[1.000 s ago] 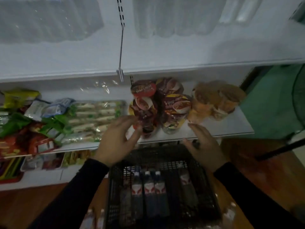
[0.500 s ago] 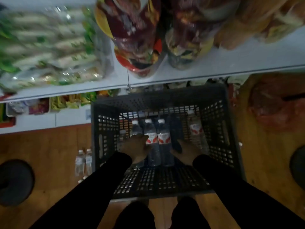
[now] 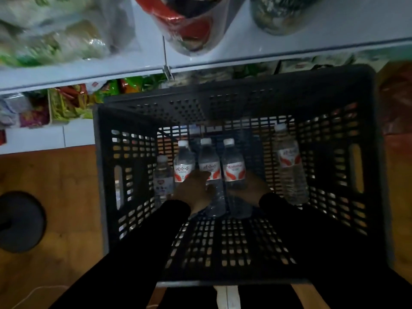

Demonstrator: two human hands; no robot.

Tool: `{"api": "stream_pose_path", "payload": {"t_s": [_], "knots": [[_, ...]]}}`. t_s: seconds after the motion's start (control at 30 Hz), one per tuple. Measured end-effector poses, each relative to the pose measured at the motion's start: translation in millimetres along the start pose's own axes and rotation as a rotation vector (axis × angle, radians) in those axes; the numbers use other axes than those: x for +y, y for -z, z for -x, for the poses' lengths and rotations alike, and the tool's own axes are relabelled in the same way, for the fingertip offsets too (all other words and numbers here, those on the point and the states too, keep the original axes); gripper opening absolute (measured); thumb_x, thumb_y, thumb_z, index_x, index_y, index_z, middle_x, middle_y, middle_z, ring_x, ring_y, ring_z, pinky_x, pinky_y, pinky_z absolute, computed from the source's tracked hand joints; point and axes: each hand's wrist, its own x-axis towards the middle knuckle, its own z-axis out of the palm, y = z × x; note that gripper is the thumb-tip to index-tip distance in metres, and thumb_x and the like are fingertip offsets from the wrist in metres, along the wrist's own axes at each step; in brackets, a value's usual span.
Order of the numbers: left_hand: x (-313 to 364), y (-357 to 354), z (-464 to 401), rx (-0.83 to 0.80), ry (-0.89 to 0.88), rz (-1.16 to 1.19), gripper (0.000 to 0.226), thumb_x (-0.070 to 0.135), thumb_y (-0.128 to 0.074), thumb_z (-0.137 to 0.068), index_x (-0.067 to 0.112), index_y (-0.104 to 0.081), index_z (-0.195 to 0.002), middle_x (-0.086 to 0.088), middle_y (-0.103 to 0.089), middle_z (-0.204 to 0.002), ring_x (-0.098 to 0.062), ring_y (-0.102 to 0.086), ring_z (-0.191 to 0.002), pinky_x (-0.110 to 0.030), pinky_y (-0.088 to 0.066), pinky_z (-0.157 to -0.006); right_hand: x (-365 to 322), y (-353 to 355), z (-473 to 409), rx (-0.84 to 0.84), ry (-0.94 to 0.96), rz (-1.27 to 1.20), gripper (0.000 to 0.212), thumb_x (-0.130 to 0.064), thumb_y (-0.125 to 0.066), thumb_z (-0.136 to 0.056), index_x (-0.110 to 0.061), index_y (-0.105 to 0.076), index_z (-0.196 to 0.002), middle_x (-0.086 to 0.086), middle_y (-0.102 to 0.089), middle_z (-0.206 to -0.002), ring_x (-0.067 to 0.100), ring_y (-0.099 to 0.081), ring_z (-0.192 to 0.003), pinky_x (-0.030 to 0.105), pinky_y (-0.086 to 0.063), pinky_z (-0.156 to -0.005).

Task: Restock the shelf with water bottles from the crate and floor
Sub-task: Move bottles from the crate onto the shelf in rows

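Observation:
A dark perforated plastic crate (image 3: 124, 219) stands on the wooden floor below me, with several clear water bottles lying in it. Three red-labelled bottles lie side by side in the middle. My left hand (image 3: 193, 191) is down in the crate, fingers curled over the left bottle (image 3: 183, 162) and touching the middle bottle (image 3: 209, 160). My right hand (image 3: 250, 188) grips the lower part of the right bottle (image 3: 234, 168). A smaller bottle (image 3: 163, 175) lies at the far left, and another bottle (image 3: 288, 168) leans against the crate's right wall.
The white shelf edge (image 3: 267, 56) runs just beyond the crate, carrying bagged snacks (image 3: 55, 34) and cup packs (image 3: 189, 23). A lower shelf holds green snack packets (image 3: 66, 101). A dark round base (image 3: 20, 221) sits on the floor to the left.
My view has dropped from the shelf down into the crate. Both hands have gone from in front of the shelf into the crate and closed on the bottles.

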Motion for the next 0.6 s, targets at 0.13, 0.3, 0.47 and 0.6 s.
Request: {"api": "stream_pose_path", "payload": {"t_s": [0.13,0.3,0.47,0.6], "knots": [[24.9,20.3,15.9,0.054,-0.002,0.249,0.057,0.043,-0.05,-0.097,0.018,-0.038,-0.147,-0.005,-0.041,-0.149,-0.023,-0.044,-0.133,-0.031,-0.037,-0.107,-13.7,28.5,33.0,-0.039,0.032,-0.064,0.051,-0.027,-0.085,-0.072,-0.026,-0.065,-0.118,-0.007,-0.071,-0.113,0.013,-0.066,-0.107,0.036,-0.052,-0.097],[69.5,76.8,54.1,0.055,-0.176,0.645,0.053,0.06,-0.063,-0.084,0.033,-0.05,-0.128,0.009,-0.062,-0.125,-0.01,-0.061,-0.108,-0.03,-0.05,-0.09,-71.9,73.9,101.7,-0.089,0.205,-0.077,0.054,-0.014,-0.077,-0.08,-0.023,-0.051,-0.126,-0.005,-0.063,-0.125,0.013,-0.06,-0.114,0.021,-0.049,-0.089],[122.8,168.2,136.2,0.066,-0.433,0.765,0.042,0.029,-0.071,-0.088,0.022,-0.057,-0.127,0.001,-0.07,-0.117,-0.016,-0.066,-0.108,-0.042,-0.052,-0.097,-155.9,128.5,195.4,-0.104,0.452,-0.071,0.078,-0.012,-0.077,-0.076,-0.033,-0.039,-0.14,-0.009,-0.058,-0.134,0.007,-0.057,-0.122,0.035,-0.048,-0.103],[165.6,239.1,216.4,0.239,-0.598,0.661,0.064,0.028,-0.088,-0.068,0.019,-0.058,-0.124,0.001,-0.07,-0.114,-0.015,-0.067,-0.105,-0.041,-0.053,-0.095,-215.5,167.3,278.6,-0.063,0.635,-0.007,0.075,0.01,-0.067,-0.085,-0.033,-0.034,-0.136,-0.018,-0.052,-0.131,-0.012,-0.055,-0.114,0.014,-0.046,-0.092]]}}
